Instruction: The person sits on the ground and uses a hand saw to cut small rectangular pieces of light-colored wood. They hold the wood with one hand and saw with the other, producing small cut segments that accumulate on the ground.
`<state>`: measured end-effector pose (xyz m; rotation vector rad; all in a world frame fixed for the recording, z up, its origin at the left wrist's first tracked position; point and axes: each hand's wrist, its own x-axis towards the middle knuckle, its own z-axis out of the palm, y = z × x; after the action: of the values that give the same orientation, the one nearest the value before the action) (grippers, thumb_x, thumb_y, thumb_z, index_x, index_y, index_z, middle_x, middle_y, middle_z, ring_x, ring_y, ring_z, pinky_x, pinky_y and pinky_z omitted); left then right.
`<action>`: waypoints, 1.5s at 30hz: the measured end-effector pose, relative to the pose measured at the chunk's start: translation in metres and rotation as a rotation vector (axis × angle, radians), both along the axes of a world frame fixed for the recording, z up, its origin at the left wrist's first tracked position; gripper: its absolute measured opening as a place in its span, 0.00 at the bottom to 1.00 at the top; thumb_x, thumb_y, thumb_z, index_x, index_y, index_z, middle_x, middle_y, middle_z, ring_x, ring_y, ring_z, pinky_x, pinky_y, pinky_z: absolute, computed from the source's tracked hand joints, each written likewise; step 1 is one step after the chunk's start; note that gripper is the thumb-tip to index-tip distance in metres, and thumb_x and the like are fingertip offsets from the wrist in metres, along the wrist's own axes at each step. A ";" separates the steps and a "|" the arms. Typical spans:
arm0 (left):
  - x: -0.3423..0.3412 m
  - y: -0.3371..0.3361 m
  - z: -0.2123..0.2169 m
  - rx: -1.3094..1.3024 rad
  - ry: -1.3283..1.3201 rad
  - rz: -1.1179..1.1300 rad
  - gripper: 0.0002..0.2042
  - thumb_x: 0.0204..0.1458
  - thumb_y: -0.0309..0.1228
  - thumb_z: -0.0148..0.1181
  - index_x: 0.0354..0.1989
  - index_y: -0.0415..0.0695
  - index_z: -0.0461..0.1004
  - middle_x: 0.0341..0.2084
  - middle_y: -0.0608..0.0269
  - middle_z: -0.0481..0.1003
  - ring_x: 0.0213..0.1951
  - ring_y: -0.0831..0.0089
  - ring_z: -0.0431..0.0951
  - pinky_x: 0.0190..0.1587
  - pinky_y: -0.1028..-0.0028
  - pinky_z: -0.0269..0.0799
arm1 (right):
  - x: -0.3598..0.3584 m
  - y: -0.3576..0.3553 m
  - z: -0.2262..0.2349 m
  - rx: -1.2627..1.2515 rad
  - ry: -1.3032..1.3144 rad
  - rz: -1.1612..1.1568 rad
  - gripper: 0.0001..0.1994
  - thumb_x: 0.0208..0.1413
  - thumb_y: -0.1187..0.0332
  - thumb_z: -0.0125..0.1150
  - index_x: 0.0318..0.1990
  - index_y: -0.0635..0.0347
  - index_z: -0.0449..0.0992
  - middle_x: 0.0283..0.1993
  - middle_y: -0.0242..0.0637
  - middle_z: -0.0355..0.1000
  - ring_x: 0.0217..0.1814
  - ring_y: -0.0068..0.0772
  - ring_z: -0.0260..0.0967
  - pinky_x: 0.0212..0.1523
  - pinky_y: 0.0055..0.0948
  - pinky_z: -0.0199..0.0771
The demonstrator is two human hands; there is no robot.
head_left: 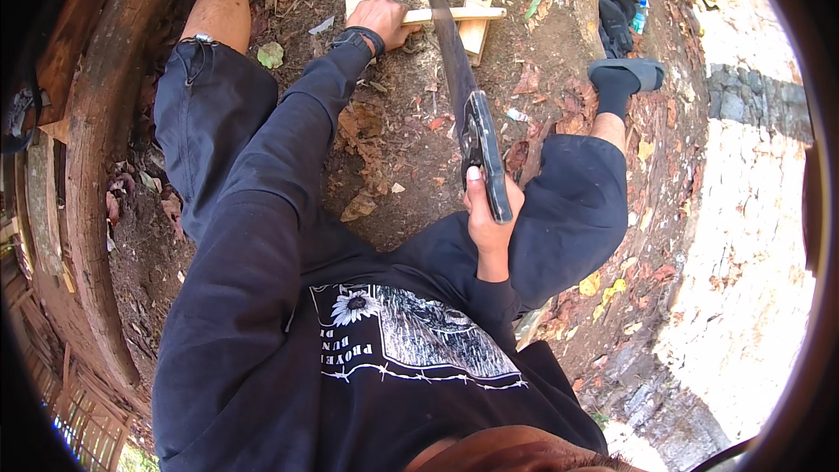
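Note:
My left hand [382,22], a dark band at its wrist, is closed around a pale strip of wood [481,14] low over the ground. The strip's free end points right, lying across a flat pale wood piece [474,38]. My right hand [492,210] grips the black handle of a machete [456,61] between my knees. Its long dark blade points away and crosses in front of the strip; whether they touch I cannot tell. Another pale wood end [357,3] shows beside my left hand.
Dry leaves [358,131] and chips litter the dirt between my legs. A curved log [92,175] runs along the left. At right are a dark slide sandal [642,74] on my foot, a dark bundle [617,19] and a blue-capped bottle [641,16].

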<state>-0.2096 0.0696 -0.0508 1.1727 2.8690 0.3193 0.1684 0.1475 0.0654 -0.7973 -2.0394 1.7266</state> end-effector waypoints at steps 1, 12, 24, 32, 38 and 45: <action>0.000 0.000 0.000 0.013 0.001 0.021 0.21 0.62 0.57 0.67 0.45 0.51 0.88 0.27 0.54 0.85 0.29 0.56 0.87 0.34 0.57 0.84 | -0.001 0.004 0.002 0.020 -0.008 0.009 0.10 0.68 0.70 0.70 0.34 0.66 0.80 0.23 0.25 0.70 0.25 0.15 0.62 0.27 0.27 0.62; 0.013 -0.004 0.005 0.435 0.152 0.072 0.30 0.66 0.60 0.54 0.56 0.46 0.85 0.45 0.51 0.84 0.48 0.48 0.84 0.61 0.44 0.71 | 0.000 0.017 0.011 0.321 0.109 0.115 0.10 0.63 0.70 0.73 0.34 0.67 0.80 0.19 0.30 0.65 0.19 0.21 0.62 0.24 0.29 0.61; 0.023 -0.006 -0.011 0.351 0.220 0.170 0.19 0.71 0.45 0.47 0.50 0.46 0.81 0.42 0.53 0.80 0.51 0.54 0.77 0.59 0.50 0.61 | -0.004 0.002 0.023 0.052 0.011 0.008 0.11 0.67 0.68 0.73 0.36 0.66 0.81 0.22 0.24 0.67 0.24 0.14 0.60 0.26 0.26 0.59; 0.015 -0.004 -0.021 0.295 0.111 0.186 0.21 0.69 0.47 0.49 0.52 0.44 0.81 0.46 0.52 0.83 0.52 0.54 0.79 0.59 0.49 0.62 | 0.004 0.009 0.017 0.049 0.095 0.039 0.09 0.68 0.70 0.70 0.38 0.68 0.80 0.25 0.24 0.70 0.24 0.15 0.63 0.26 0.24 0.61; 0.006 -0.005 0.002 0.444 0.162 0.284 0.24 0.68 0.50 0.50 0.38 0.46 0.88 0.26 0.48 0.84 0.33 0.48 0.83 0.55 0.51 0.65 | 0.019 0.017 0.029 -0.184 0.417 -0.053 0.11 0.69 0.70 0.65 0.43 0.73 0.75 0.25 0.38 0.71 0.23 0.22 0.65 0.24 0.25 0.63; 0.008 0.029 0.009 0.148 0.116 0.204 0.26 0.74 0.46 0.39 0.40 0.47 0.86 0.33 0.50 0.85 0.41 0.50 0.82 0.59 0.50 0.64 | 0.011 0.051 0.042 -0.146 0.552 -0.223 0.09 0.72 0.75 0.58 0.37 0.66 0.68 0.21 0.32 0.59 0.20 0.24 0.58 0.21 0.27 0.58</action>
<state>-0.2020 0.0986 -0.0419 0.9466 3.1217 0.4930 0.1795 0.1981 0.1071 -0.4889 -1.4205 1.7380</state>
